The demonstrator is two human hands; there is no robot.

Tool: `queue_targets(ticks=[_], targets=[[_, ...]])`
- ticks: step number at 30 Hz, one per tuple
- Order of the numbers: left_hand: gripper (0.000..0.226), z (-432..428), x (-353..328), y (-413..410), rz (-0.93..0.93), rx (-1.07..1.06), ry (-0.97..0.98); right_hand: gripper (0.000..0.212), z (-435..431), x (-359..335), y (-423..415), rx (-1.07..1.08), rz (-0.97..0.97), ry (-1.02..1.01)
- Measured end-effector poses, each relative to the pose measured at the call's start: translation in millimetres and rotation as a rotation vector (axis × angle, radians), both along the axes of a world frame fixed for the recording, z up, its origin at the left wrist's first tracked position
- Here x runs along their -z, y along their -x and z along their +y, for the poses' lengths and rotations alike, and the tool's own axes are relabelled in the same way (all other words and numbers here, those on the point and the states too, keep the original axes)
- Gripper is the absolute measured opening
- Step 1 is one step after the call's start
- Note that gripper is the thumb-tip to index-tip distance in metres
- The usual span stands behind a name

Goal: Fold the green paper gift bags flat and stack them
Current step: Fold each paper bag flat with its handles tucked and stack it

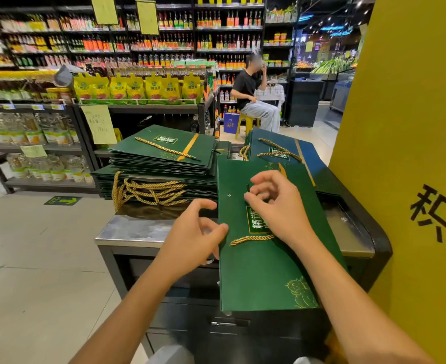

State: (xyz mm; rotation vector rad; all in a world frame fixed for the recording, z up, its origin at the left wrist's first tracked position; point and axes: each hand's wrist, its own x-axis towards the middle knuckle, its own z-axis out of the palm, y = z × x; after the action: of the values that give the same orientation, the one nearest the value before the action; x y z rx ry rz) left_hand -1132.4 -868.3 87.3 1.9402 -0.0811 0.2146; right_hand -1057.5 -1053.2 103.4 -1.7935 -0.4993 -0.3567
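While it lies flat with its printed face up, the green paper gift bag (pixel 258 271) sits on the near right part of the steel-topped worktop (pixel 127 229), its lower end hanging past the front edge toward the person. The left hand (pixel 193 232) grips the bag's left edge, thumb on top and the other fingers curled beside it. The right hand (pixel 277 203) rests on the upper middle of the bag with its fingers (pixel 258 179) bent, the thumb and forefinger closed on a thin dark cord tip (pixel 247 188) that stands up from the paper just right of a small punched hole. A gold twisted rope handle (pixel 250 239) shows on the bag's face and runs under the right wrist.

Left of the bag, touching the same worktop, rises a stack of folded green gift bags (pixel 161 156), gold handles spilling from its lower layers and the top bags turned at an angle. Behind the bag lies a second pile of green gift bags (pixel 277 151) with handles on top. A yellow pillar (pixel 405 127) with black characters stands at the right. Farther back, a seated person (pixel 250 95) is on a yellow plastic stool (pixel 242 122) before shelves (pixel 164 35) of bottles.
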Motion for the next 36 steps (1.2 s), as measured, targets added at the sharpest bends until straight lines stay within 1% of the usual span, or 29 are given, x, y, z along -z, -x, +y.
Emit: queue_targets(ticks=[3, 6, 9, 11, 16, 20, 24, 27, 30, 36], targets=[[0.026, 5, -9, -15, -0.056, -0.048, -0.117, 0.017, -3, 7, 0, -0.004, 0.006, 0.027], [0.019, 8, -15, -36, -0.059, -0.08, -0.107, 0.015, -5, 9, 0, -0.026, 0.009, 0.022], [0.02, 11, -11, -49, -0.081, -0.069, -0.047, 0.016, -6, 9, 0, -0.026, 0.012, 0.009], [0.025, 11, -5, -51, -0.079, -0.032, 0.014, 0.016, -7, 7, -1, -0.034, 0.015, 0.02], [0.03, 15, 1, -50, -0.115, 0.008, 0.055, 0.016, -3, -5, -6, -0.021, 0.008, 0.113], [0.025, 13, 2, -49, -0.159, 0.013, 0.044, 0.018, 9, -10, -15, 0.001, -0.053, 0.125], [0.022, 14, 3, -48, -0.171, 0.014, 0.022, 0.017, 16, 5, -13, 0.012, -0.147, 0.123], [0.022, 14, 3, -48, -0.17, 0.019, 0.03, 0.013, 14, 10, -13, 0.003, -0.149, 0.073], [0.021, 13, 5, -49, -0.191, 0.012, 0.021, 0.01, 12, 12, -13, -0.004, -0.173, 0.097], [0.022, 14, 9, -47, -0.235, 0.033, 0.034, 0.013, 12, 18, -14, 0.009, -0.245, 0.09]])
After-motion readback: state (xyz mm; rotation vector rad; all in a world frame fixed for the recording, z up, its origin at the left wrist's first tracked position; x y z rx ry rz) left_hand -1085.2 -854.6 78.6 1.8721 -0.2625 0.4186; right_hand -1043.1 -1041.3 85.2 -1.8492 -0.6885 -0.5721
